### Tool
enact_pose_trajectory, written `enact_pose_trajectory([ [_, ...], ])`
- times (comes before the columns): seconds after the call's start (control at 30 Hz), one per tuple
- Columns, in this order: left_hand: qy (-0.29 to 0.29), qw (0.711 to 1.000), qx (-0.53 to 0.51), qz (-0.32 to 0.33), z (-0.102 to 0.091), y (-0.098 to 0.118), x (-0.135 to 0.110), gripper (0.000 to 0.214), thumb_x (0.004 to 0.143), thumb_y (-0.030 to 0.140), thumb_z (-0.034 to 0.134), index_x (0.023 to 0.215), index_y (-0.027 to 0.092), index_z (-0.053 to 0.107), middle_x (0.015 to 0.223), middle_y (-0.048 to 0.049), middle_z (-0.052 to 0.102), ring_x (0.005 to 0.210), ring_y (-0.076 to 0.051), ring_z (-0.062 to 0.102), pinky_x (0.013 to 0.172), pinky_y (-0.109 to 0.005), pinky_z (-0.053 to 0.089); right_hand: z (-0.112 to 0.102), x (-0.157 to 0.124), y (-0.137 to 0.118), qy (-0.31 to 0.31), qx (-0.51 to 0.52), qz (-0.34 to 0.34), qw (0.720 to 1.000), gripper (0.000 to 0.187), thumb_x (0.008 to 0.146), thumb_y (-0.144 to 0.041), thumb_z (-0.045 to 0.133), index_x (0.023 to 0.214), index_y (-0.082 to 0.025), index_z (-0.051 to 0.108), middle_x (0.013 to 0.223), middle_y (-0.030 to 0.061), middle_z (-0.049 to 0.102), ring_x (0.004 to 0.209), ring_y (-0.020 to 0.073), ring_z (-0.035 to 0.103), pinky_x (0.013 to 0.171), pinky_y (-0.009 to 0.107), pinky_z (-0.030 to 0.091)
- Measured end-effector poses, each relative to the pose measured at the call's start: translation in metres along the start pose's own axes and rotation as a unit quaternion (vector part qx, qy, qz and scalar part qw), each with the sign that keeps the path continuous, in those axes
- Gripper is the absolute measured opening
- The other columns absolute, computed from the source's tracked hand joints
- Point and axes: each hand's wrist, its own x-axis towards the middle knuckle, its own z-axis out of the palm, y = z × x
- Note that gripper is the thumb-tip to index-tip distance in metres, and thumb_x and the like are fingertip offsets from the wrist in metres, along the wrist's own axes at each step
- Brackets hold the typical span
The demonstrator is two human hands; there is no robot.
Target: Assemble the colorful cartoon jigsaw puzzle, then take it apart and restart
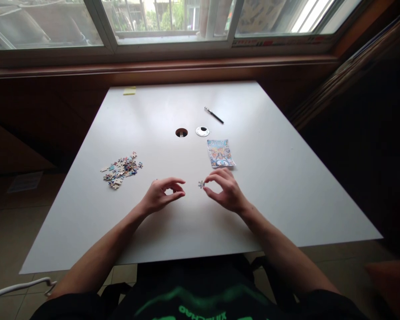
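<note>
Left hand [160,194] curves, thumb and fingers parted; right hand [228,192] pinches a small puzzle piece [200,184] between the two, over a white table [293,200] with loose pieces [122,171] at left, facing a window [160,18].

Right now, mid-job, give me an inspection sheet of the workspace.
Surface: white table, round hole in its top.
Job's things: puzzle heap at left; picture sheet beyond the right grip; single puzzle piece held.
Clutter: pen, silver cover beside the hole, yellow note at the far edge.
Grips: right grip pinches the single puzzle piece; left grip half open, holding nothing.
Cables: white cable off the near left corner.
Surroundings: window beyond the table's far edge.
</note>
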Motion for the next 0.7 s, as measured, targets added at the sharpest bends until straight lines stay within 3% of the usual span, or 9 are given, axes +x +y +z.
enact_pose_trajectory([
  [0.17,0.121,0.993,0.0,-0.014,-0.023,-0.007,0.001,0.033,0.083,0.043,0.078,0.099,0.015,0.07,0.078,-0.0074,0.074,0.071,-0.019,0.072,0.072,-0.032,0.059,-0.012,-0.005,0.04,0.015,-0.104,0.142,0.984,0.009,0.087,-0.032,0.068,0.09,-0.024,0.069,0.098,0.008,0.066,0.096,0.0272,0.057,0.093,0.046,0.046],
  [0.5,0.176,0.984,0.036,0.022,-0.036,-0.004,-0.003,0.023,0.089,0.039,0.071,0.09,0.016,0.069,0.076,-0.0057,0.072,0.068,-0.018,0.069,0.07,-0.031,0.056,-0.003,-0.011,0.037,-0.011,-0.17,0.177,0.969,0.013,0.089,-0.036,0.066,0.088,-0.023,0.068,0.098,0.0087,0.068,0.094,0.0283,0.055,0.086,0.044,0.045],
  [0.6,0.218,0.961,0.168,0.033,-0.065,0.0,-0.005,0.021,0.089,0.039,0.069,0.088,0.017,0.071,0.078,-0.0052,0.073,0.072,-0.018,0.067,0.076,-0.032,0.054,-0.004,-0.012,0.04,-0.011,-0.17,0.18,0.969,0.014,0.089,-0.037,0.064,0.091,-0.023,0.068,0.098,0.0088,0.068,0.093,0.0279,0.055,0.087,0.043,0.044],
  [0.7,0.292,0.898,0.331,-0.003,-0.109,0.004,-0.014,0.021,0.088,0.039,0.066,0.088,0.019,0.074,0.085,-0.005,0.074,0.077,-0.018,0.064,0.078,-0.03,0.051,-0.005,-0.013,0.044,-0.005,-0.176,0.183,0.967,0.016,0.087,-0.037,0.063,0.094,-0.023,0.068,0.097,0.0086,0.067,0.092,0.0278,0.055,0.087,0.042,0.043],
])
